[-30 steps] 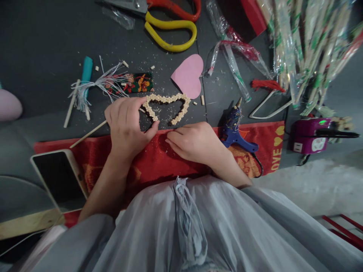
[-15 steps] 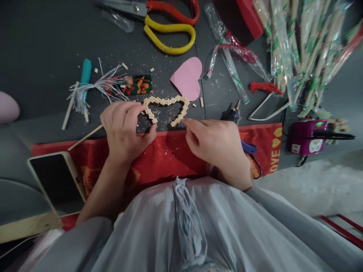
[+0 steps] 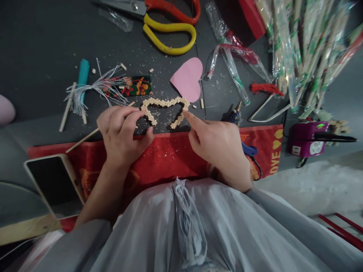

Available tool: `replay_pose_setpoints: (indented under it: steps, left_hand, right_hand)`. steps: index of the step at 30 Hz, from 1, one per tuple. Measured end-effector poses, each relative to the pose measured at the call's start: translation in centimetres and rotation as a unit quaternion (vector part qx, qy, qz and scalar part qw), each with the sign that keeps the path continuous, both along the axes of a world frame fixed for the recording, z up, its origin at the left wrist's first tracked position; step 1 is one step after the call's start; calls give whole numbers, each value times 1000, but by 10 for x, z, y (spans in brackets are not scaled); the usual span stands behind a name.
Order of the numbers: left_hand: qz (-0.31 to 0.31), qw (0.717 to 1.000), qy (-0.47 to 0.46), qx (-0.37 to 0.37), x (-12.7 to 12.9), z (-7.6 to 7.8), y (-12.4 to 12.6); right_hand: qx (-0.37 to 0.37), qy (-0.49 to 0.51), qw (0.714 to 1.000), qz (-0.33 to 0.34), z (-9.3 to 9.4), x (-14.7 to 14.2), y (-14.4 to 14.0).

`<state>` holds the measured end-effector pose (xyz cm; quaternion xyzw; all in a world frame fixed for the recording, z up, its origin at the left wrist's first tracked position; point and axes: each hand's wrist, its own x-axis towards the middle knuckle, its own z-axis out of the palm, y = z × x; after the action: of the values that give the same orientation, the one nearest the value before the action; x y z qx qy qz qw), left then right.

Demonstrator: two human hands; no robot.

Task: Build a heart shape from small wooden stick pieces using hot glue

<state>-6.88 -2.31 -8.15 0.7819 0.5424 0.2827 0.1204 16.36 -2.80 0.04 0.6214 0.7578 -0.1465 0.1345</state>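
A beaded cream outline (image 3: 164, 102), shaped like the upper part of a heart with a gap at the bottom, lies on the dark table. My left hand (image 3: 120, 130) rests at its left side, fingertips against the beads and thumb held apart. With the index finger stretched out, my right hand (image 3: 214, 141) touches the outline's right side; its other fingers are curled under and hold nothing visible. A thin wooden stick (image 3: 82, 140) runs beneath my left hand. Just beyond the outline lies a pink paper heart (image 3: 187, 78).
Large scissors (image 3: 170, 28) lie at the back. A glue gun (image 3: 235, 115) sits right of my right hand, near a purple power socket (image 3: 306, 138). Wrapped chopsticks (image 3: 300, 49) fill the far right. A phone (image 3: 55, 185) lies on the red cloth (image 3: 170, 158), left.
My right index finger has moved up and stretched out along the outline's right side. My left hand has shifted slightly left, its thumb still apart. The outline keeps nearly the same place.
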Motion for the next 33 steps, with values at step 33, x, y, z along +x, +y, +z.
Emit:
replay_pose_setpoints:
  steps: [33]
  left_hand:
    - [0,998,54,21,3,8,-1]
  right_hand:
    - [-15,5,1000,12,0,1,1]
